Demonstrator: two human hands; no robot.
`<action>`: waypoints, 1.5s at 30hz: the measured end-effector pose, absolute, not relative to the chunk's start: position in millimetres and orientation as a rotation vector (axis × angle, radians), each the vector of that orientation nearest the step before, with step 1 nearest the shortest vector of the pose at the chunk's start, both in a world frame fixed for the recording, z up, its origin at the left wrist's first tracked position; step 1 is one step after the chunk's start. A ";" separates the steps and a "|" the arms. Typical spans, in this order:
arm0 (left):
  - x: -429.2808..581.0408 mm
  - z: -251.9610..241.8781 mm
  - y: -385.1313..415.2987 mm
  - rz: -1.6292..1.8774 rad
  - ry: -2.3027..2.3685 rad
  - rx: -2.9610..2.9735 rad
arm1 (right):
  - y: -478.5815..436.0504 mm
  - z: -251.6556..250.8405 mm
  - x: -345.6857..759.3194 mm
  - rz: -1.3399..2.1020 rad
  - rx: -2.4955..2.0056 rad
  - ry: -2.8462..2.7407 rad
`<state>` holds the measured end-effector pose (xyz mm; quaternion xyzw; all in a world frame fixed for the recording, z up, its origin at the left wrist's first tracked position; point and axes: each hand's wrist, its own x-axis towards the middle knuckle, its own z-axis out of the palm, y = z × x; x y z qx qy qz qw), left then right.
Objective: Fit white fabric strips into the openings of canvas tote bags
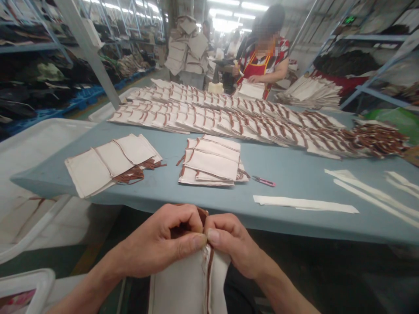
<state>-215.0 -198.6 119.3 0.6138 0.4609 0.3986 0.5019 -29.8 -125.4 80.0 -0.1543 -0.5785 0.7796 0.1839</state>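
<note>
A cream fabric panel [178, 283] with a brown-edged seam hangs over my lap, just in front of the table. My left hand [163, 240] pinches its top edge between thumb and curled fingers. Right beside it, my right hand [229, 240] grips the same edge, the two thumbs almost touching at the seam. A bit of brown trim shows behind the fingers. Beyond my hands lies a small stack of cream panels [212, 159] with brown trim. Pink-handled thread snips [264, 181] rest to the right of that stack.
Another stack of panels [111, 161] lies at left on the blue-covered table [163, 194]. Long overlapping rows of panels [209, 120] cross its far side. Cream strips [306, 203] lie at right. White bins [39, 135] stand at left. A co-worker [262, 65] handles fabric across the table.
</note>
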 end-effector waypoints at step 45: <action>-188.9 111.9 -203.7 0.864 1.319 1.636 | -122.3 70.0 -8.1 1.327 -0.318 -2.087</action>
